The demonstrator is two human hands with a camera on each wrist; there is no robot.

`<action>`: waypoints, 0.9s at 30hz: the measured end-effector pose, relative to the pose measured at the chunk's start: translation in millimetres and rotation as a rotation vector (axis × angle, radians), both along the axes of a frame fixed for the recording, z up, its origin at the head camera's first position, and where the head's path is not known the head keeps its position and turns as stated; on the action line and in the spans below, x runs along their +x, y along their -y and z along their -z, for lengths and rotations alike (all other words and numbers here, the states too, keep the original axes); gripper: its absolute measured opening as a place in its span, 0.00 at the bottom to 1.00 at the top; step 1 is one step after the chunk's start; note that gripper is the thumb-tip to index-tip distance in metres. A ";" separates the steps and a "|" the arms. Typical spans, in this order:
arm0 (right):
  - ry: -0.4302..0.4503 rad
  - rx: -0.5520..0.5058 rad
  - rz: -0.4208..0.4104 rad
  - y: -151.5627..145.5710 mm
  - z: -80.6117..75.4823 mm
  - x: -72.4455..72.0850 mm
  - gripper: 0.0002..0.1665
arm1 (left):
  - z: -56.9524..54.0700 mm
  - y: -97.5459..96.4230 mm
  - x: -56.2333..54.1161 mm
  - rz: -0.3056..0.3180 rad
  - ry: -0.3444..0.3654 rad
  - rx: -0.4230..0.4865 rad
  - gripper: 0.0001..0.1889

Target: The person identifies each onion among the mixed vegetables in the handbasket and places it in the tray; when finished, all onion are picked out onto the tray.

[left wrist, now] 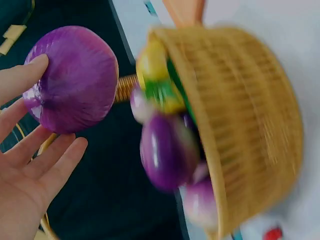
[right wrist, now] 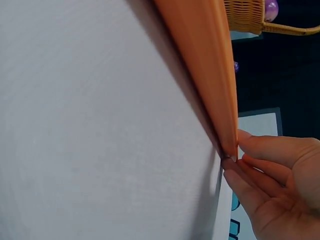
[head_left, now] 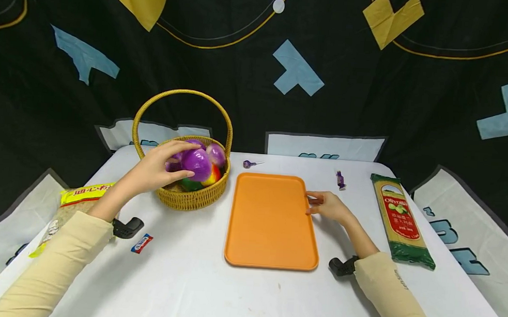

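My left hand [head_left: 157, 169] holds a purple onion [head_left: 198, 165] between thumb and fingertips, over the wicker basket [head_left: 188, 201]. In the left wrist view the onion [left wrist: 75, 80] is beside the basket's mouth, apart from the eggplant [left wrist: 165, 150] and the other produce inside. A flat orange tray [head_left: 272, 222] lies on the table to the right of the basket. At its right edge, my right hand [head_left: 328, 206] pinches the rim. The right wrist view has the thumb and fingertips [right wrist: 242, 187] on the tray's edge [right wrist: 220, 100].
A yellow-topped bag [head_left: 85, 196] lies at left, partly behind the left arm. Near it is a small wrapped candy [head_left: 142, 243]. A lollipop [head_left: 248, 164] and a purple-wrapped candy [head_left: 340, 180] lie behind the tray. A green-and-gold pasta packet [head_left: 400, 218] is at right.
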State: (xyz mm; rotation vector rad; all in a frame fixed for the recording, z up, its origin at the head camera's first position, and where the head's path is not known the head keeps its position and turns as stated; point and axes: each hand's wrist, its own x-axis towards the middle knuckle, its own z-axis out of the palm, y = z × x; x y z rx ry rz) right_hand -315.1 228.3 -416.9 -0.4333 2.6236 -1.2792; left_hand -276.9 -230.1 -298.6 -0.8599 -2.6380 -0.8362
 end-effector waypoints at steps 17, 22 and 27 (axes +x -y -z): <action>0.032 -0.003 0.023 -2.8 1.5 1.7 0.34 | 50.4 -129.3 -55.3 0.064 0.059 -0.145 0.30; 0.007 0.004 0.009 -1.2 0.2 4.0 0.33 | 61.6 -141.1 -74.5 -0.016 0.124 -0.160 0.31; -0.039 0.014 -0.007 -1.2 0.7 6.2 0.32 | 71.5 -147.5 -86.0 -0.075 0.148 -0.166 0.31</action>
